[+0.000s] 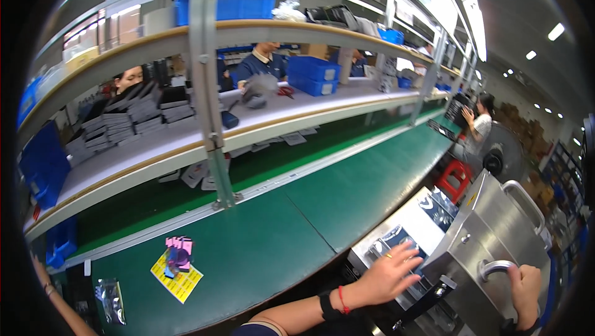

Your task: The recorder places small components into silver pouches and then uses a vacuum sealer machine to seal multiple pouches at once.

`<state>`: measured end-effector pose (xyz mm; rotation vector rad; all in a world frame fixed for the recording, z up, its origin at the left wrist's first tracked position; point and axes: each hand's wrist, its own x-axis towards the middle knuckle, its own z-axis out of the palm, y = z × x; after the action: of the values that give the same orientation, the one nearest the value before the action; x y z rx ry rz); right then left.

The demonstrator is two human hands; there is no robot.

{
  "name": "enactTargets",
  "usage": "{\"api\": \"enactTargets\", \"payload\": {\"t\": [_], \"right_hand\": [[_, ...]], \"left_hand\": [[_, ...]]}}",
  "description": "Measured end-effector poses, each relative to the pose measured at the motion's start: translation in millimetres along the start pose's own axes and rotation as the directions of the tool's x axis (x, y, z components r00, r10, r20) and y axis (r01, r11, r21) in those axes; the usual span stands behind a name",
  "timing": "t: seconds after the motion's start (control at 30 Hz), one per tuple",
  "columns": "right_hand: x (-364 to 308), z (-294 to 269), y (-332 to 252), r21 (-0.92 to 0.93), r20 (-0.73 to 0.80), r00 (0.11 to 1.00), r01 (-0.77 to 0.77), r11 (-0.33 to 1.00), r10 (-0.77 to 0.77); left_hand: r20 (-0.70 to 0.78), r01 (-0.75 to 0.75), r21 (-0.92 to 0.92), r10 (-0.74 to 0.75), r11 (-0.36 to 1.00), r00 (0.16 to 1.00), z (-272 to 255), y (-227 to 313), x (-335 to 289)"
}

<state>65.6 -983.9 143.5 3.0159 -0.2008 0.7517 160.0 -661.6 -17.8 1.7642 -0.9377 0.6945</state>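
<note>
My right hand point(525, 289) is wrapped round a curved metal handle point(496, 266) on the front of a raised stainless steel lid point(462, 258). The lid belongs to a machine at my right, and a second handle point(525, 203) sits farther along it. My left hand point(387, 274) is stretched out with its fingers apart, over the near end of the machine's white bed point(403, 215). Beside its fingertips lies a clear plastic pouch with dark contents point(396, 240). Another such pouch point(437, 207) rests farther back on the bed. My left hand seems to hold nothing.
A green workbench point(248, 246) carries a yellow label sheet point(180, 283) with pink and purple pieces on it, and a clear bag point(111, 302). Another person's arm point(56, 299) reaches in at far left. Shelves hold blue bins point(313, 75). A red stool point(454, 178) stands beyond the machine.
</note>
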Motion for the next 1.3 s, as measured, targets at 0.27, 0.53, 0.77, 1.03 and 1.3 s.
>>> {"api": "enactTargets", "payload": {"t": [0.27, 0.53, 0.77, 1.03, 1.3], "right_hand": [[55.3, 79.7, -77.5, 0.3, 0.424, 0.825, 0.263, 0.917, -0.375], [53.1, 125.6, -120.0, 0.499, 0.66, 0.645, 0.007, 0.867, -0.385], [50.5, 146.3, -107.3, 0.509, 0.535, 0.703, 0.175, 0.843, -0.469], [44.3, 136.4, -120.8, 0.538, 0.51, 0.737, 0.127, 0.833, -0.442], [42.8, 147.5, -120.3, 0.552, 0.454, 0.775, 0.141, 0.821, -0.439]], "left_hand": [[0.103, -0.188, -0.003, 0.187, 0.982, 0.977, 5.3, 10.5, 23.9], [0.26, -0.118, -0.041, 0.125, 0.992, 0.957, 56.9, -43.5, 49.4], [0.184, -0.057, 0.025, 0.052, 0.998, 0.982, 64.4, -46.5, 43.7], [0.08, -0.076, -0.017, 0.077, 0.997, 0.994, 66.0, -48.3, 42.0], [0.057, -0.093, 0.025, 0.092, 0.995, 0.994, 61.8, -48.6, 45.2]]}}
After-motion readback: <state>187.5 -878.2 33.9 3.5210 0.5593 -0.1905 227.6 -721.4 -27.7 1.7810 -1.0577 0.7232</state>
